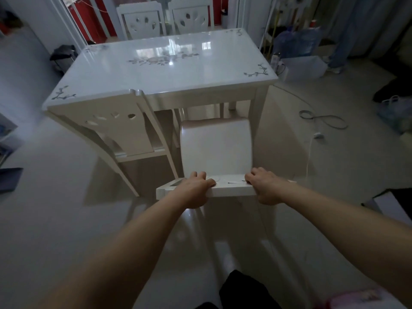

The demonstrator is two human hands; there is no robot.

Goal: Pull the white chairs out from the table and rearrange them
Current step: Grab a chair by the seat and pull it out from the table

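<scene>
A white chair stands in front of me, its seat mostly out from under the white table. My left hand and my right hand both grip the top rail of its backrest. A second white chair is tucked against the table's near left side. Two more white chairs stand at the far side.
A grey cable and a white plug lie on the glossy floor to the right. Bags and a white box crowd the back right. A dark bin stands at the left of the table.
</scene>
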